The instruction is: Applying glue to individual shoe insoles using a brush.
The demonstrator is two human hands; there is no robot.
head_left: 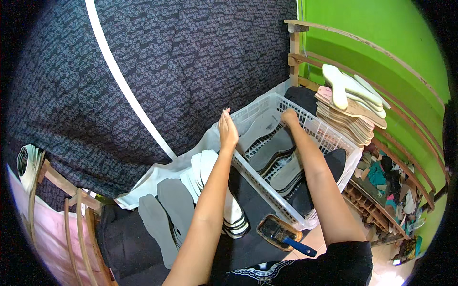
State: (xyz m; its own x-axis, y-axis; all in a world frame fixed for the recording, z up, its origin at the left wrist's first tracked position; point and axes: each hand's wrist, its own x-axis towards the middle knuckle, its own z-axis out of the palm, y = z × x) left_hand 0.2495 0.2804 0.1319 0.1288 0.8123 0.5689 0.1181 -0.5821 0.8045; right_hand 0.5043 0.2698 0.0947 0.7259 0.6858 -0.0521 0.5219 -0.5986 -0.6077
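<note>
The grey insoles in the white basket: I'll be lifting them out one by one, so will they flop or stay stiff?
The grey insoles look thin and flat, so probably light and somewhat bendy. They lean overlapped in the white basket, so lifting one may drag its neighbour along. The right hand reaches in among them; the left hand rests at the rim.

White lattice basket (329, 138) of grey insoles (279, 145), dark swirl-patterned cloth (191, 62), bright green wall (377, 33), blue-handled brush (291, 242).

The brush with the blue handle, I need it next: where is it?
In the head view, the brush lies low and right of centre in a small tray, just below the white basket.
</note>
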